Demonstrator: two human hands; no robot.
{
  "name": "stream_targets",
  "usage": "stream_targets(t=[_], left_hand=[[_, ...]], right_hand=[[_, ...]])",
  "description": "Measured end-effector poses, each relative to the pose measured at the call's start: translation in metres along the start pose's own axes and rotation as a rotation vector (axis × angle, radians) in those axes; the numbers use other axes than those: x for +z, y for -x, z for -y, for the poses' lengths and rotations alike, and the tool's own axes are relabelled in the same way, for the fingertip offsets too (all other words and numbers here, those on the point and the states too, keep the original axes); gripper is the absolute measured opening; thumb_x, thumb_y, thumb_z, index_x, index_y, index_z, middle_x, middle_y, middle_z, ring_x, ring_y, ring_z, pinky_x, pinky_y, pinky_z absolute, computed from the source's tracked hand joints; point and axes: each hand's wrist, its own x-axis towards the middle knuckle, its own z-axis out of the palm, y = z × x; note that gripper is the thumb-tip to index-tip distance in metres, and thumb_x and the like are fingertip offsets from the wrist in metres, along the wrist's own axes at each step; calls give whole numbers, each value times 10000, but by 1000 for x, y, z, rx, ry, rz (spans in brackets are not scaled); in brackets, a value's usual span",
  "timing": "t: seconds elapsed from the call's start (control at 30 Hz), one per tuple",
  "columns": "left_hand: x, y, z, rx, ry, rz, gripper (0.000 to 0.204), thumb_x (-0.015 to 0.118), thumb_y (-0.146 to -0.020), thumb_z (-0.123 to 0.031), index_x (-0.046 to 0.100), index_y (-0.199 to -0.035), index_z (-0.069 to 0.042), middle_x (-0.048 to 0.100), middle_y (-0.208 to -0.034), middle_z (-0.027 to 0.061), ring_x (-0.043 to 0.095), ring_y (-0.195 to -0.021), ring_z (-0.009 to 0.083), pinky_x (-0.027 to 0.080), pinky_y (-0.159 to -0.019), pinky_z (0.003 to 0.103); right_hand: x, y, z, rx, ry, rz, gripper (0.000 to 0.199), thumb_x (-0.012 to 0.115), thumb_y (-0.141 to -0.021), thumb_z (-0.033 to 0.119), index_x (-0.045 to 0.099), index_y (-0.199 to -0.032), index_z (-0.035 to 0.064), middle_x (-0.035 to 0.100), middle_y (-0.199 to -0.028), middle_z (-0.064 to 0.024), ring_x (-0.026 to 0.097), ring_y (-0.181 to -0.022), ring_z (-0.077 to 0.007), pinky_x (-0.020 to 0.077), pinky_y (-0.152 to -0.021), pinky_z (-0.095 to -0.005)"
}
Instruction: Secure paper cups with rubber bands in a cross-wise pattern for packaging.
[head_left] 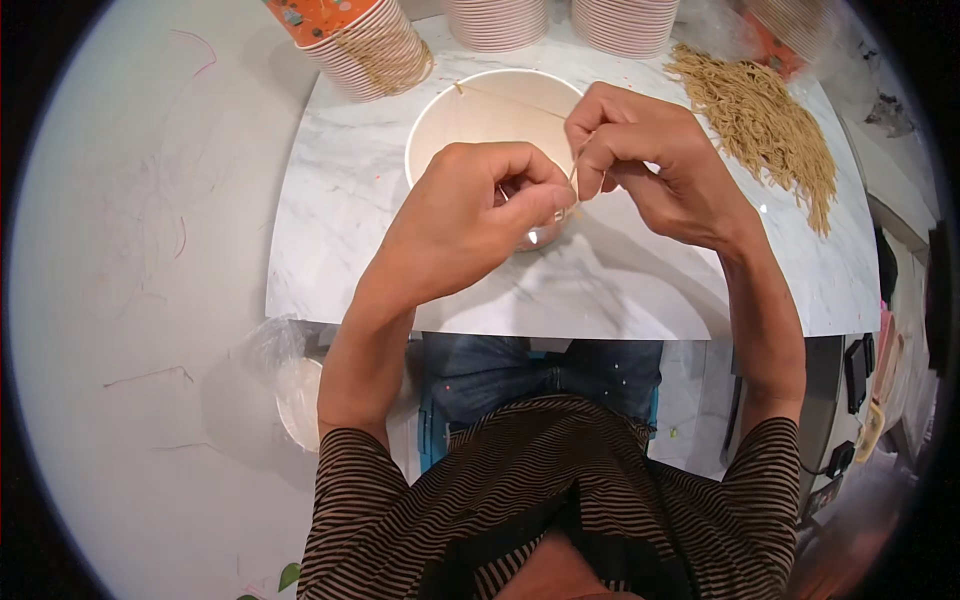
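The left hand (455, 220) and right hand (650, 165) pinch a thin string (573, 178); being so skinny, it could slip onto the counter (335, 220).

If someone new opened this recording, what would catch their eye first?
The left hand and right hand come first: close together near the middle, a thin strand in their grip, with a big white tub behind. Next is the heap of tan cords at the upper right of the table. Stacked paper cups line the far edge.
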Motion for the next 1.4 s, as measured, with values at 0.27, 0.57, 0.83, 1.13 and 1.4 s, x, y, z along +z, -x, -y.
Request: stream_targets(t=[0.27, 0.57, 0.83, 1.13, 1.4], left_hand=[[-6, -10, 8, 15, -2, -81, 177, 702, -997, -126, 739, -996, 47, 717, -895, 2, 615, -829, 59, 512, -761, 239], [8, -19, 6, 47, -85, -128, 165, 721, -986, -124, 736, -978, 40, 715, -855, 7, 604, -798, 57, 491, -723, 238], [20, -28, 2, 90, -161, -188, 136, 717, -975, -95, 730, -952, 38, 714, -818, 12, 613, -751, 69, 494, -695, 236], [26, -26, 6, 232, -286, -336, 106, 714, -966, -64, 722, -945, 40, 720, -809, 28, 619, -722, 82, 513, -676, 254], [-1, -25, 0, 60, 115, -153, 142, 737, -944, -16, 679, -1055, 50, 706, -870, 15, 658, -820, 69, 522, -745, 222]], right_hand=[[16, 15, 1, 54, 57, -153, 199, 764, -841, -35, 760, -1037, 1, 658, -960, -73, 633, -827, -186, 513, -710, -309], [27, 26, -16, 76, 117, -335, 197, 870, -809, 49, 780, -981, 13, 683, -918, -57, 624, -730, -134, 514, -622, -266], [27, 30, -18, 126, 168, -395, 132, 844, -811, 7, 770, -921, 7, 694, -908, -57, 639, -715, -130, 525, -615, -264], [32, 26, -18, 62, 228, -432, 130, 809, -807, -43, 733, -905, -2, 701, -910, -68, 672, -717, -153, 546, -620, -274], [32, 30, -23, 127, 15, -412, 116, 776, -836, -65, 735, -933, -17, 700, -991, -91, 689, -821, -159, 585, -705, -279]])
